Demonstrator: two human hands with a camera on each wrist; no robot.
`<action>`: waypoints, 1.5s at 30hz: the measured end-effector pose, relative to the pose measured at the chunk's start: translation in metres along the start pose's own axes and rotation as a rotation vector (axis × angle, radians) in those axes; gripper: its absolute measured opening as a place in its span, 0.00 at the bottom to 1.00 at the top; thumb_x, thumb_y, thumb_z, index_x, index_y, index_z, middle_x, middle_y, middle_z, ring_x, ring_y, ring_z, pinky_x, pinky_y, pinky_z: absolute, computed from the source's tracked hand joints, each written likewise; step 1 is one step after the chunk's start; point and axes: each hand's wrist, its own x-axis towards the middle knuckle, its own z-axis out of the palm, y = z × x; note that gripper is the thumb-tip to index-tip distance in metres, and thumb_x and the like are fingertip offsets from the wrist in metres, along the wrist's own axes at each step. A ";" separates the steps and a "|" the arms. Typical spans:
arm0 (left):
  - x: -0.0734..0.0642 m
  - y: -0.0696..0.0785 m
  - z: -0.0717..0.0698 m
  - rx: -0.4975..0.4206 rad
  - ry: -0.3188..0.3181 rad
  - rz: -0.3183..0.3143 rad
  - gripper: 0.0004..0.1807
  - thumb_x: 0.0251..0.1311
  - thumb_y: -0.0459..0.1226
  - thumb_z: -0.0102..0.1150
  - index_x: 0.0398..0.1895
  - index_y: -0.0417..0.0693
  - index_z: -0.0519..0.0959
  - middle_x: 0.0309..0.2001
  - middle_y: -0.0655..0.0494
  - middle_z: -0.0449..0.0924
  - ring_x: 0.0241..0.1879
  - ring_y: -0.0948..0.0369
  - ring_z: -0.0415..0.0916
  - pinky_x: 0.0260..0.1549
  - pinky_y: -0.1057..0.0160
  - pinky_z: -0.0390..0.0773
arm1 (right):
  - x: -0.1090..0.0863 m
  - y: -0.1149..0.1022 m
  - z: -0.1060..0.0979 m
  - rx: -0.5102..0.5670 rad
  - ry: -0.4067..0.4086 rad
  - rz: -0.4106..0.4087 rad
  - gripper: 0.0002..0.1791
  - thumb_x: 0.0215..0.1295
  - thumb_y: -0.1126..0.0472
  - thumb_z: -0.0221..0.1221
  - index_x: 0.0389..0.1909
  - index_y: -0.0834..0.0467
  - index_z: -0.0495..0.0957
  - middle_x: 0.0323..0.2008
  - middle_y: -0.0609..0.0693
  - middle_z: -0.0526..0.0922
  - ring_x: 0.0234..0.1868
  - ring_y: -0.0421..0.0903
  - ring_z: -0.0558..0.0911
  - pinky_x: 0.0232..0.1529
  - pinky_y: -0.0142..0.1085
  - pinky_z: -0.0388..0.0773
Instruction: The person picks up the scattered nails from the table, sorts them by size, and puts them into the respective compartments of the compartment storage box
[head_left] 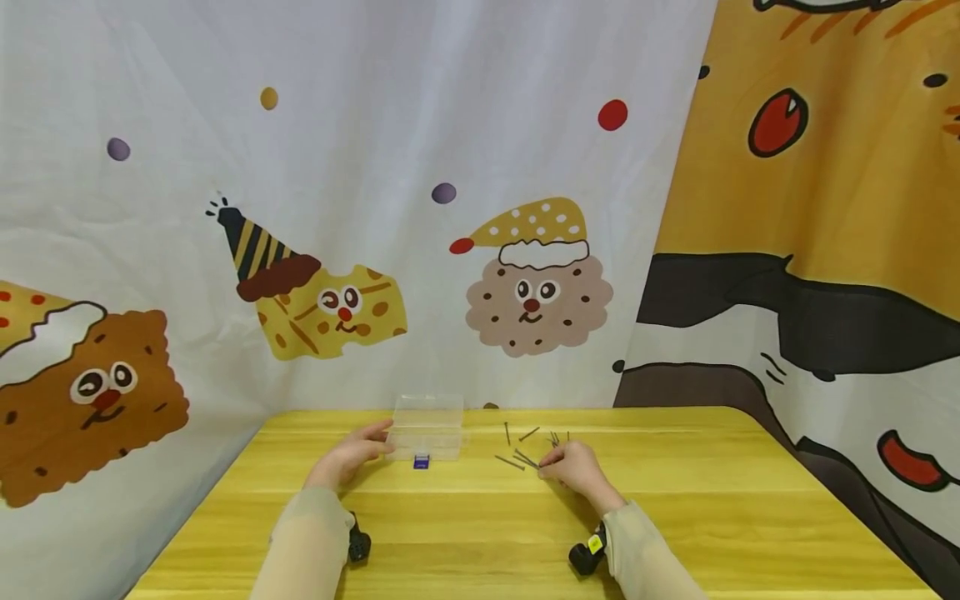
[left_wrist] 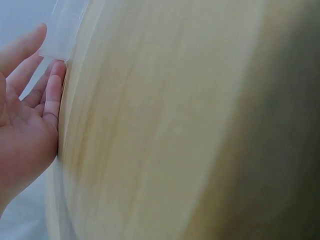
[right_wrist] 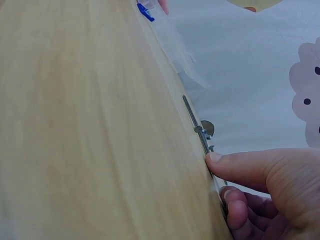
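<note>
My left hand (head_left: 356,454) is at the left side of a clear plastic box (head_left: 424,444), its fingers loosely extended. In the left wrist view the fingertips reach the near edge of the box (left_wrist: 62,32), palm showing. The box's lid stands raised at the back, and a blue latch (head_left: 422,462) is at its front. To the right, my right hand (head_left: 576,468) pinches a nail (head_left: 527,459) near its end between thumb and fingers, low over the table. In the right wrist view the thumb (right_wrist: 220,159) presses on the nail's shaft; the other fingers are curled beneath.
Several loose nails (head_left: 509,462) lie on the wooden table (head_left: 465,533) between the box and my right hand, and behind it. A white curtain (head_left: 337,167) printed with cartoon cookies hangs close behind the table's far edge.
</note>
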 end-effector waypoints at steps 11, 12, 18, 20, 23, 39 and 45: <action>-0.001 0.004 0.002 0.009 0.013 -0.007 0.36 0.64 0.31 0.58 0.73 0.35 0.56 0.66 0.28 0.58 0.66 0.37 0.56 0.63 0.41 0.59 | 0.001 0.004 0.000 -0.011 0.016 -0.003 0.02 0.55 0.66 0.68 0.30 0.59 0.87 0.23 0.47 0.82 0.11 0.40 0.69 0.16 0.35 0.71; -0.002 0.004 0.002 0.006 0.015 -0.010 0.37 0.64 0.32 0.59 0.73 0.35 0.56 0.67 0.28 0.58 0.66 0.37 0.56 0.63 0.41 0.59 | 0.001 0.004 0.001 -0.009 0.016 -0.002 0.02 0.56 0.66 0.67 0.30 0.59 0.87 0.22 0.47 0.82 0.11 0.40 0.68 0.15 0.35 0.70; -0.004 0.004 0.002 -0.009 0.000 -0.006 0.38 0.63 0.31 0.58 0.74 0.34 0.54 0.68 0.26 0.54 0.68 0.36 0.53 0.63 0.42 0.59 | 0.003 0.004 -0.001 0.021 0.004 0.017 0.03 0.58 0.66 0.66 0.30 0.61 0.87 0.17 0.49 0.79 0.11 0.39 0.66 0.15 0.33 0.67; -0.004 0.004 0.001 -0.013 0.005 -0.009 0.38 0.62 0.30 0.59 0.74 0.34 0.54 0.68 0.26 0.54 0.67 0.36 0.54 0.63 0.42 0.59 | 0.003 0.004 -0.002 0.039 -0.002 0.018 0.03 0.58 0.66 0.65 0.31 0.62 0.86 0.18 0.49 0.79 0.13 0.40 0.67 0.16 0.33 0.67; -0.003 0.003 0.001 -0.012 0.019 -0.016 0.38 0.61 0.31 0.60 0.73 0.35 0.56 0.67 0.26 0.56 0.66 0.37 0.56 0.62 0.43 0.60 | 0.003 0.004 -0.004 0.068 -0.008 0.026 0.04 0.60 0.66 0.64 0.32 0.63 0.86 0.19 0.50 0.79 0.14 0.40 0.69 0.18 0.33 0.69; -0.003 0.004 0.001 0.013 0.022 -0.016 0.37 0.63 0.32 0.59 0.73 0.36 0.56 0.67 0.27 0.56 0.67 0.36 0.55 0.63 0.41 0.58 | 0.015 -0.001 -0.016 0.197 -0.057 0.022 0.10 0.64 0.68 0.59 0.38 0.72 0.82 0.14 0.51 0.72 0.15 0.41 0.66 0.18 0.31 0.66; -0.007 0.003 0.002 0.015 0.018 -0.028 0.38 0.63 0.33 0.60 0.74 0.37 0.56 0.68 0.28 0.56 0.66 0.36 0.55 0.63 0.39 0.56 | 0.014 -0.024 -0.032 0.188 -0.111 0.004 0.12 0.66 0.67 0.58 0.41 0.74 0.81 0.13 0.49 0.70 0.16 0.44 0.67 0.23 0.42 0.72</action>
